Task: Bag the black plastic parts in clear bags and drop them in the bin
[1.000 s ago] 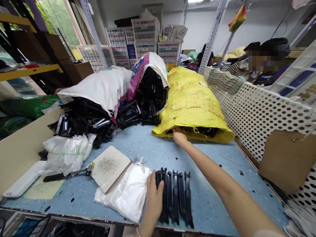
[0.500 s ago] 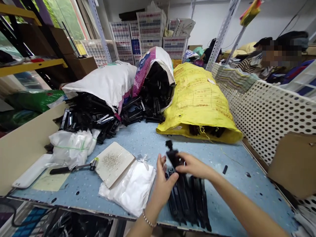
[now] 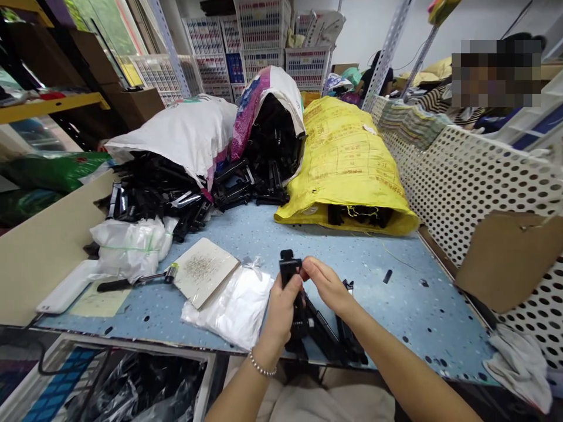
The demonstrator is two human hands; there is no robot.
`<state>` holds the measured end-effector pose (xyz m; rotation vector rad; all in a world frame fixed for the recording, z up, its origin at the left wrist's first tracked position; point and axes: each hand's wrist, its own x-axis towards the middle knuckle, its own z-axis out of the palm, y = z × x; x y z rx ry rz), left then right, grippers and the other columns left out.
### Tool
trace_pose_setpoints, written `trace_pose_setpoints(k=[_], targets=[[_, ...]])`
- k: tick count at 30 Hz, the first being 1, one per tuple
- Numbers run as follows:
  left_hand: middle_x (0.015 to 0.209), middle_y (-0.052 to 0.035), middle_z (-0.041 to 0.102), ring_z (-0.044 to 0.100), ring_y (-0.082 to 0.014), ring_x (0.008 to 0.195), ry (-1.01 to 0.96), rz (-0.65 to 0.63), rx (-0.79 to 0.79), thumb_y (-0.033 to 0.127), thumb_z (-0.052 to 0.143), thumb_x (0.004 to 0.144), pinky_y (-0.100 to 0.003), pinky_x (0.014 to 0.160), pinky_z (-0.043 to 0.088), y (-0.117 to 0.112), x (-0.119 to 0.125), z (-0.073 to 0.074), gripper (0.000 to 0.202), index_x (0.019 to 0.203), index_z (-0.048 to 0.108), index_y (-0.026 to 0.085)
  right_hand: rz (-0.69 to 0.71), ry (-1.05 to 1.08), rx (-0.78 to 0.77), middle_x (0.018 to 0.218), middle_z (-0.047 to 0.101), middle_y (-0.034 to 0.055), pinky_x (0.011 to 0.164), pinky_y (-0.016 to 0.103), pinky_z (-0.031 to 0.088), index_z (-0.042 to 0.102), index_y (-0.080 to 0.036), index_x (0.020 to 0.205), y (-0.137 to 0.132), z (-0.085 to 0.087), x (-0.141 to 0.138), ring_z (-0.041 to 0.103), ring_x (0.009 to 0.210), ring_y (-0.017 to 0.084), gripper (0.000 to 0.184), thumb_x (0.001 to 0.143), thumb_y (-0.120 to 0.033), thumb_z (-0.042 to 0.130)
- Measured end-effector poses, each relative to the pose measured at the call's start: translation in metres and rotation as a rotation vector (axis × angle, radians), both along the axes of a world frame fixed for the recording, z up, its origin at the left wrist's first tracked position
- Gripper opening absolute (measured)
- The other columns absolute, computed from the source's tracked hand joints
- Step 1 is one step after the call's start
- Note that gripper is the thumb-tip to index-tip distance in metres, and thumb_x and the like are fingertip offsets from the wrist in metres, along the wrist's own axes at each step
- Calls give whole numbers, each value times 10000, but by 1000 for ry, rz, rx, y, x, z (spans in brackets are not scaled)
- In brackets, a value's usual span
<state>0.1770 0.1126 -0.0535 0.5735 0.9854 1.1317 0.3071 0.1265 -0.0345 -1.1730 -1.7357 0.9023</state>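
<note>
My left hand [image 3: 281, 308] is wrapped round a long black plastic part [image 3: 289, 268] with a bracket-like head, its thumb across the front. The part stands roughly upright above the near edge of the table. At the right side of the head, the fingers of my right hand [image 3: 328, 284] are pinched together and touch it. Whether something small sits between those fingertips is hidden. Below and behind my hands lie several similar black parts [image 3: 328, 334], side by side on the blue tabletop and partly covered by my right forearm.
White sacks [image 3: 185, 132] and a yellow sack [image 3: 352, 164] lie across the back, black parts spilling from the white ones. Left of my hands are white plastic bags [image 3: 246, 305], a board with small bits [image 3: 202, 266] and a ratchet-like tool [image 3: 132, 282]. A perforated panel [image 3: 475, 176] borders the right.
My left hand has closed round a black part, now more upright. My right hand has shifted from gripping it above the row to its right edge. The view has tilted down.
</note>
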Motion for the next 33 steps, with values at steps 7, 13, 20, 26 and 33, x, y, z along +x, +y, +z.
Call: trace_pose_setpoints(k=[7, 13, 20, 26, 33], targets=[[632, 36, 529, 466, -48, 440, -300, -89, -197, 565, 677, 715, -160, 425, 370, 7, -21, 9, 521, 967, 550, 127, 319, -272, 613, 926, 637, 78, 775, 366, 475, 507, -219, 1116, -38, -27, -4, 570, 879, 196, 199, 932, -287, 480], [571, 77, 537, 538, -101, 447, 88, 153, -93, 541, 717, 671, -195, 455, 422, -7, -37, -3, 609, 1084, 416, 210, 399, -236, 305, 832, 644, 42, 713, 281, 488, 557, -214, 953, -24, -41, 1, 591, 769, 153, 160, 935, -346, 469], [930, -88, 663, 654, -269, 910, 522, 93, -63, 503, 629, 741, -387, 769, 528, -14, -60, -59, 452, 1029, 525, 170, -513, -476, -127, 1310, 492, 213, 1008, 489, 328, 480, -117, 1252, 111, -35, 76, 412, 1245, 325, 381, 932, -318, 434], [1404, -167, 424, 338, -270, 1352, 751, -32, 219, 413, 446, 882, -430, 1130, 245, 3, -5, -82, 519, 1321, 431, 136, -697, -466, -319, 1215, 562, 97, 874, 440, 493, 540, -166, 1191, 172, -36, 108, 581, 1038, 224, 345, 895, -342, 563], [1474, -126, 332, 253, -252, 1397, 754, -80, 427, 390, 493, 882, -435, 1160, 181, 8, 2, -58, 529, 1367, 404, 199, -566, -382, -197, 1079, 660, 97, 830, 368, 500, 521, -151, 1251, 61, -44, 81, 623, 952, 223, 353, 950, -245, 362]])
